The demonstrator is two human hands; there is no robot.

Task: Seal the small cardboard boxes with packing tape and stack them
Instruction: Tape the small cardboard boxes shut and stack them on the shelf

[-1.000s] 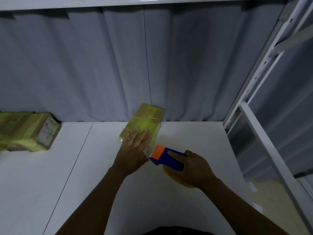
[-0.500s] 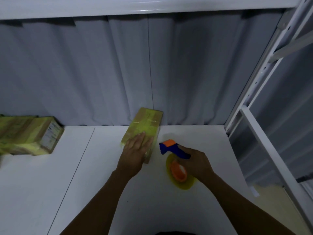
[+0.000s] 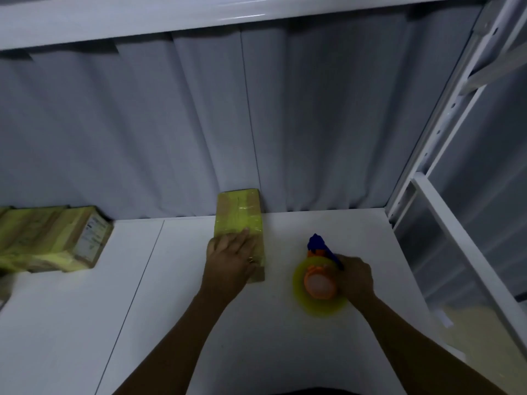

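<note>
The right hand (image 3: pixel 355 276) is curled round the tape gun (image 3: pixel 319 280), which looks to rest on the bench (image 3: pixel 285 352) near its right edge. The loose tape end could fold and stick to itself; I cannot see that end. The left hand (image 3: pixel 231 258) lies flat and open on the box (image 3: pixel 239 220), at the middle of the back edge. It hides the near seam, so tape there may be loose. The pile of boxes (image 3: pixel 54 240) at the back left corner is cut off; one more on top might slip.

No text readable; the box label (image 3: pixel 91 240) is blurred
</note>
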